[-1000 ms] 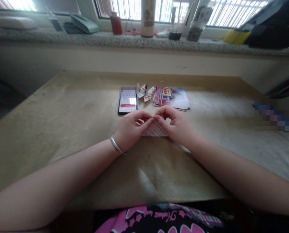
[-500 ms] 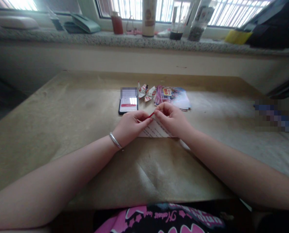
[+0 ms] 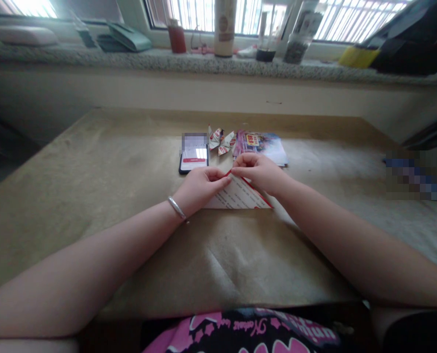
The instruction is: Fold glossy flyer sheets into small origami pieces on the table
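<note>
Left hand (image 3: 203,189), right hand (image 3: 260,172) — each grip pinched closed on folded paper (image 3: 238,194), near peak; phone (image 3: 194,165) beyond.

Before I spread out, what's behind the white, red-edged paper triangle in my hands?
Beyond the triangle lie a black smartphone, folded white-and-red paper pieces and a stack of glossy colourful sheets. Your right hand partly hides the stack; anything directly behind the triangle is covered.

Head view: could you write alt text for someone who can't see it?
A person's left hand and right hand pinch the top of a printed, red-edged paper triangle at a table. Beyond them lie a phone, folded paper and colourful sheets.
</note>
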